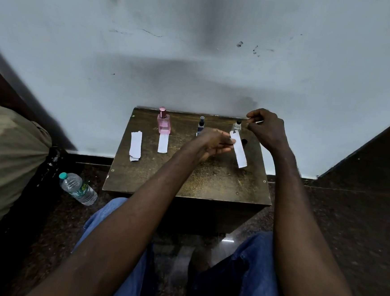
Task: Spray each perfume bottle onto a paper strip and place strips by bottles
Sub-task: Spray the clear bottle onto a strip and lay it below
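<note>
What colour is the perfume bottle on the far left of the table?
Pink: the bottle, cap included; head view.

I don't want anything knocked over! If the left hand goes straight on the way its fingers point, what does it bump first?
The paper strip. The left hand points right, with its fingertips already at the strip's edge. I can't tell whether they touch it. The small dark cap lies just beyond.

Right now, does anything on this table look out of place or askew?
A small black cap lies loose on the table, near the clear perfume bottle. At the left, the spare paper strips are stacked unevenly, one sticking out at the near end.
</note>
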